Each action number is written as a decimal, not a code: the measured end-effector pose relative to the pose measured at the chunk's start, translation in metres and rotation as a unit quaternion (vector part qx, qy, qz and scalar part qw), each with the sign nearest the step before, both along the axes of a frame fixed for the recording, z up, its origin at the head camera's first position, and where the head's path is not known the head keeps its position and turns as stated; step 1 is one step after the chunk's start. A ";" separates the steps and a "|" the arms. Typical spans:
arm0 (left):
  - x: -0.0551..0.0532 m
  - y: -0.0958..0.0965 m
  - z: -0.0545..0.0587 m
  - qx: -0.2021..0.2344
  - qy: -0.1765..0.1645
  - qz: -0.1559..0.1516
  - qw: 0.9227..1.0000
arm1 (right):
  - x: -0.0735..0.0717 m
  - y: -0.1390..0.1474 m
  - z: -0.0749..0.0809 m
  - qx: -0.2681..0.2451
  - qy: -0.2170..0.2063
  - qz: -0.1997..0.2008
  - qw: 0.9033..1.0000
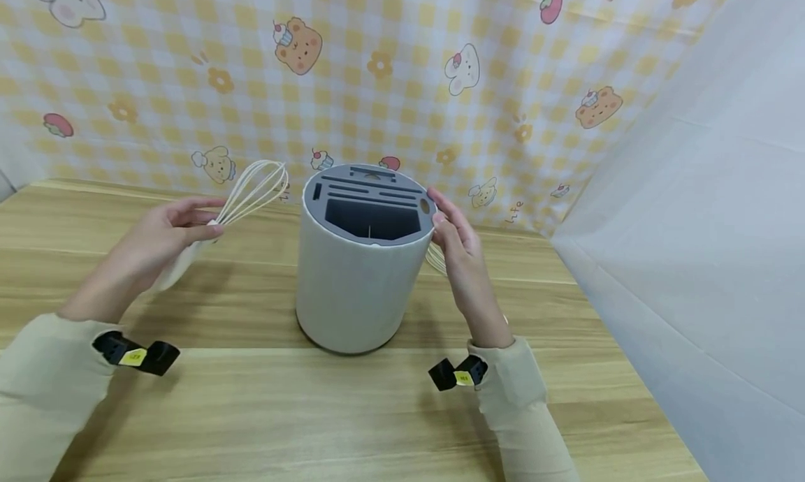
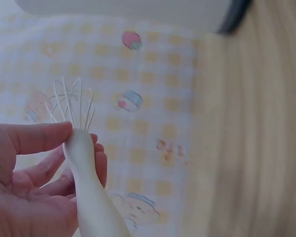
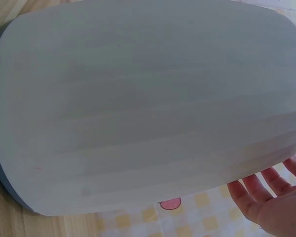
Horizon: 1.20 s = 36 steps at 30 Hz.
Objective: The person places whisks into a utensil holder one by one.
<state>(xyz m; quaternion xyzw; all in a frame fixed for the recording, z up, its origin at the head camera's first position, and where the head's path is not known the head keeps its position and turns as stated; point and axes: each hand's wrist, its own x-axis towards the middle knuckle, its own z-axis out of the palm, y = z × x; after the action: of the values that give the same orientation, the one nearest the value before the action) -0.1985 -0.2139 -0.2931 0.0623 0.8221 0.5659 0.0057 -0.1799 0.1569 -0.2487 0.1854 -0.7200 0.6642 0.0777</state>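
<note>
Whisk [image 2: 82, 153] L of holder [image 1: 361, 279], wires [image 1: 251, 191] tilted up twd it; L hand [image 1: 168, 232] pinches whisk; R hand [image 1: 462, 251]: fingers relaxed, touching holder

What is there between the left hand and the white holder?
In the head view, the wire loops of the whisk lie between the left hand and the white holder, with a gap before the holder.

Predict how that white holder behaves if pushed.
The holder stands upright and looks taller than wide, so a high push might tip it. Its smooth outside could feel slippery. Its rounded sides would probably let it roll if toppled.
</note>
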 end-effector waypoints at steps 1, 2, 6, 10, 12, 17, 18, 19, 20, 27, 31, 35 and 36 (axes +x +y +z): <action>0.001 0.002 0.003 0.014 0.007 0.001 1.000 | 0.000 0.000 0.000 0.000 -0.001 -0.001 1.000; 0.003 0.004 0.006 0.034 0.014 0.002 0.999 | 0.000 0.000 0.000 0.000 -0.001 -0.001 1.000; 0.010 0.013 0.017 0.087 0.041 0.015 0.995 | 0.000 0.000 0.000 0.001 0.000 -0.001 1.000; 0.017 0.023 0.026 0.161 0.064 0.023 0.985 | 0.000 -0.001 -0.001 -0.002 0.004 0.001 1.000; 0.021 0.027 0.030 0.208 0.075 0.016 0.975 | 0.000 -0.001 -0.001 -0.003 0.005 0.000 1.000; 0.031 0.039 0.042 0.283 0.099 -0.002 0.954 | 0.000 -0.002 0.000 -0.005 0.007 0.002 1.000; 0.033 0.041 0.045 0.293 0.103 -0.004 0.951 | 0.000 -0.002 -0.001 -0.007 0.008 0.002 1.000; 0.034 0.043 0.048 0.303 0.108 -0.007 0.947 | 0.000 -0.002 -0.001 -0.007 0.008 0.002 1.000; 0.036 0.045 0.050 0.313 0.113 -0.011 0.943 | 0.000 -0.002 -0.001 -0.008 0.008 0.003 1.000; 0.048 0.062 0.067 0.370 0.155 -0.033 0.915 | 0.000 -0.002 -0.001 -0.010 0.007 0.004 1.000; 0.051 0.071 0.075 0.390 0.179 -0.047 0.902 | 0.000 -0.002 -0.001 -0.011 0.007 0.004 1.000; 0.052 0.079 0.081 0.417 0.186 -0.055 0.888 | 0.001 -0.002 0.000 -0.012 0.008 0.004 1.000; 0.052 0.081 0.083 0.427 0.187 -0.057 0.883 | 0.001 -0.003 0.000 -0.012 0.008 0.004 1.000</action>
<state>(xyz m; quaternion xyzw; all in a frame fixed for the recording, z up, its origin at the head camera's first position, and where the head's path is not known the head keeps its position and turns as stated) -0.1463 -0.1330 -0.2101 0.2107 0.4817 0.8385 -0.1432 -0.1790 0.1544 -0.2490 0.1926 -0.7107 0.6716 0.0824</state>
